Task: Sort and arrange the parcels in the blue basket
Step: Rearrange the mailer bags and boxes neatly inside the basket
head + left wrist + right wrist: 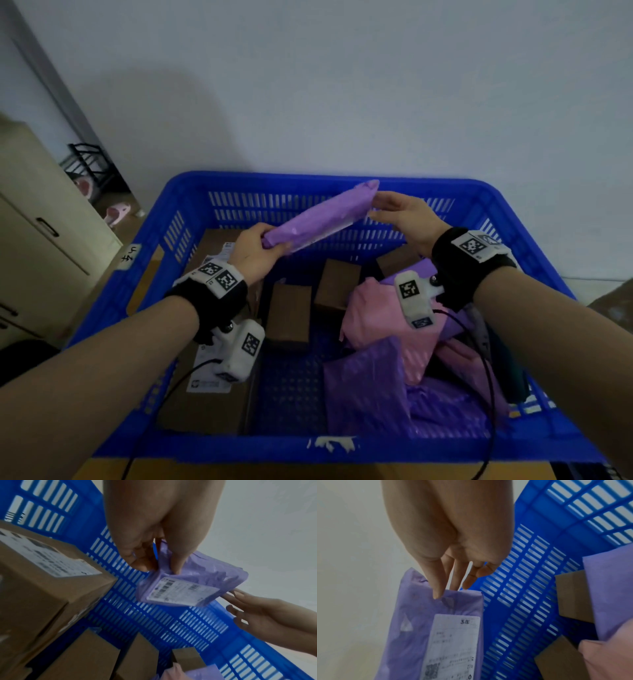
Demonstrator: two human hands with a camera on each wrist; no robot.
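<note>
A long purple soft parcel (318, 216) with a white label hangs slanted above the blue basket (239, 181). My left hand (260, 246) grips its lower, nearer end, fingers and thumb curled round the plastic (188, 588). At the parcel's upper far end is my right hand (394, 212), fingers straight, their tips touching the edge (419, 628). In the right wrist view the thumb tip rests on the top fold beside the fingertips (458, 582). The left wrist view shows the right hand (257, 609) at the parcel's far corner.
Inside the basket a large labelled cardboard box (209, 387) lies at the left, and small brown boxes (289, 311) stand in the middle. Pink parcels (373, 308) and purple parcels (366, 383) are heaped at the right. A beige cabinet (41, 226) stands left; a wall is behind.
</note>
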